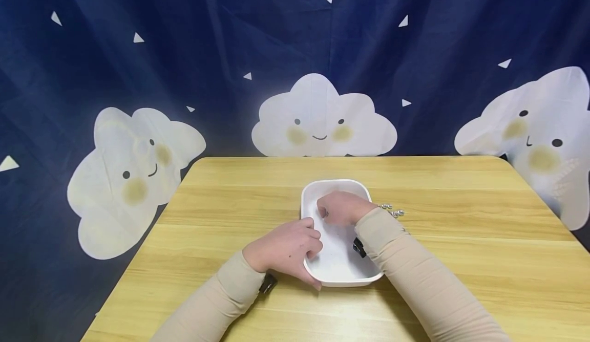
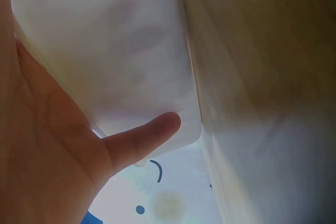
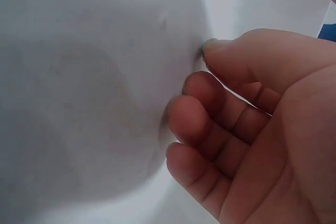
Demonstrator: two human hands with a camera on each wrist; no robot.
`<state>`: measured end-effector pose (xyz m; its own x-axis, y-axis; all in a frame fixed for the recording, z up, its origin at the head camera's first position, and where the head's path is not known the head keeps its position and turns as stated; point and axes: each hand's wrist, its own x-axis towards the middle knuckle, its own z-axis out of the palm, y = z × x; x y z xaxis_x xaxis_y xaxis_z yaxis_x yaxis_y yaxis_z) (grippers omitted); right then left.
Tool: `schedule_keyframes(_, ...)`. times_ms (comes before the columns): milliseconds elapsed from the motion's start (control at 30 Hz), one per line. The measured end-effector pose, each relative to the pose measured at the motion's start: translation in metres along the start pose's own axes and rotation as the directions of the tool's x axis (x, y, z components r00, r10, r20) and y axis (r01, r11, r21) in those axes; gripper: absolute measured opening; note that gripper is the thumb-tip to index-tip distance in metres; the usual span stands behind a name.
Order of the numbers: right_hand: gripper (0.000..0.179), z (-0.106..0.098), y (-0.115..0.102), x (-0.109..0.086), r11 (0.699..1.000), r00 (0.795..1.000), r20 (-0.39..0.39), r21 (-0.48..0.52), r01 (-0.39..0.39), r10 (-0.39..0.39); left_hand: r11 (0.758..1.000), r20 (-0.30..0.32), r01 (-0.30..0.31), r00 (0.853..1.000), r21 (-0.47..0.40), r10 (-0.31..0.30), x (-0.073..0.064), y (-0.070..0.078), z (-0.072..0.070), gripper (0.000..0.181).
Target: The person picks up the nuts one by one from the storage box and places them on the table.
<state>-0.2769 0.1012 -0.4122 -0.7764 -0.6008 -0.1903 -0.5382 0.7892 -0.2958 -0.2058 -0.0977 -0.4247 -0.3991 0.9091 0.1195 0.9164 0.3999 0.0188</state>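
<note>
A white plastic basin (image 1: 338, 275) stands on the table. My left hand (image 1: 288, 247) grips its near left side, with curled fingers over the rim and the thumb against the outside wall; the left wrist view shows that thumb (image 2: 142, 139) pressed on the wall. Inside the basin, near its far end, is my right hand (image 1: 343, 209), fingers curled. A small silver-grey piece (image 1: 324, 213) shows at its fingertips, seemingly pinched by the thumb. In the right wrist view the right hand (image 3: 247, 124) hides most of that piece. Several small shiny silver pieces (image 1: 395, 213) lie right of the basin.
The wooden table (image 1: 461, 229) has rounded far corners. Behind it hangs a dark blue curtain (image 1: 221, 35) printed with white clouds and triangles. Black wrist cameras sit under both sleeves, the right one (image 1: 358, 248) over the basin's floor.
</note>
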Motion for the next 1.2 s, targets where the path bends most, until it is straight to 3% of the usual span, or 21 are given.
schedule_keyframes(500, 0.013, -0.001, -0.007, 0.002, 0.999, 0.999, 0.022, 0.005, 0.032, -0.032, 1.0, 0.012, 0.013, 1.0, 0.002, -0.013, -0.001, -0.001, -0.002, 0.064)
schedule_keyframes(867, 0.017, -0.002, -0.01, 0.001, 0.999, 1.0, 0.028, -0.028, 0.015, -0.015, 1.0, 0.013, 0.015, 1.0, -0.001, -0.015, -0.002, -0.001, -0.002, 0.065)
schedule_keyframes(1033, 0.016, -0.007, -0.007, 0.0, 0.998, 0.998, -0.037, -0.009, 0.059, -0.059, 1.0, 0.013, 0.015, 1.0, -0.002, -0.015, -0.002, -0.001, -0.002, 0.065)
schedule_keyframes(1200, 0.016, -0.02, -0.005, -0.009, 0.996, 0.981, -0.175, 0.019, 0.083, -0.078, 1.0, 0.005, -0.004, 1.0, 0.005, 0.004, -0.001, -0.001, 0.0, 0.064)
